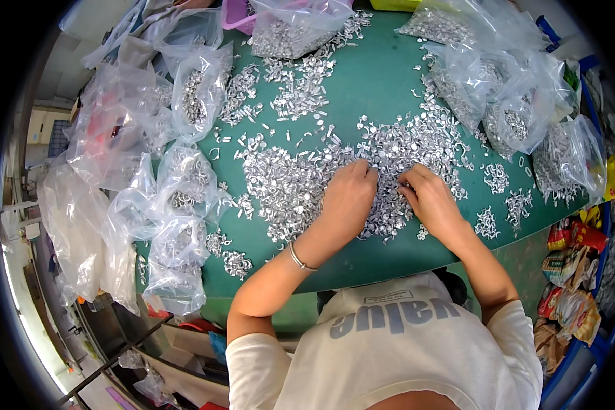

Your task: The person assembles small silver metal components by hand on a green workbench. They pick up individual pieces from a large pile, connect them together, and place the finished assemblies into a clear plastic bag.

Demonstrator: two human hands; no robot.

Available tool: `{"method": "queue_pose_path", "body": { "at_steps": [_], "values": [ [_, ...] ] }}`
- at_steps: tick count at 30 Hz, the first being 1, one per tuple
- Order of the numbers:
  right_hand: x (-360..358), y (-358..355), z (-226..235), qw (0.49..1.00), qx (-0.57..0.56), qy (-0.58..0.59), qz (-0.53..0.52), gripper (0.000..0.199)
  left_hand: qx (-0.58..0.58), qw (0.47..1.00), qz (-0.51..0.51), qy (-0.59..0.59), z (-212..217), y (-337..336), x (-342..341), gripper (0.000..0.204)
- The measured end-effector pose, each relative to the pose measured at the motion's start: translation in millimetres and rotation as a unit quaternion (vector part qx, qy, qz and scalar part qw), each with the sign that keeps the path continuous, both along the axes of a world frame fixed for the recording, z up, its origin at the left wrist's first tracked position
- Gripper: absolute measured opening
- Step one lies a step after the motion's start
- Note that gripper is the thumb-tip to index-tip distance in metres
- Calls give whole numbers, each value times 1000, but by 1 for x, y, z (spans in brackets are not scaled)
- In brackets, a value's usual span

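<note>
A broad heap of small silvery metal pieces [287, 184] covers the middle of the green table. My left hand [350, 195] rests at the heap with its fingers curled downward and closed; its fingertips are largely hidden among the pieces. To its right, my right hand [430, 198] bends inward over the same heap, thumb and fingers drawn together. Whatever either hand pinches is too small to make out. A narrow band of the metal pieces lies between the two hands. My left wrist wears a silvery bracelet [298, 257].
Clear plastic bags of metal pieces line the left [184, 225] and right [512, 123] sides of the green table [383, 82]. Smaller piles [238, 264] sit near its front edge. A purple basket [238, 17] stands at the back. Colourful packages [574, 273] fill a blue rack at right.
</note>
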State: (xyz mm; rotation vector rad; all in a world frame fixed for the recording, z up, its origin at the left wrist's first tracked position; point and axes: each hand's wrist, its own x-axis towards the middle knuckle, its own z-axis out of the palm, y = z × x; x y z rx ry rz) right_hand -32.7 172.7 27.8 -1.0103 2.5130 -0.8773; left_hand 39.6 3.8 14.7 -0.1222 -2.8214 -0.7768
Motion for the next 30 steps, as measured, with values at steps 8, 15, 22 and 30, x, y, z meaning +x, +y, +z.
{"method": "queue_pose_path", "body": {
  "at_steps": [8, 15, 22, 30],
  "values": [
    [-21, 28, 8, 854, -175, -482, -82, 12, 695, 668, 128, -233, 20, -20, 11, 8],
    [-22, 22, -3, 908, -177, -380, -11, 18, 576, 758, 219, -213, 18, -15, 34, 11],
    [-8, 0, -6, 999, -35, 14, -3, 10, 154, 980, 112, -51, 3, 15, 35, 18],
    [-22, 28, 4, 636, -382, -666, -75, 10, 125, 985, 106, -57, 7, 12, 42, 24]
  ]
}}
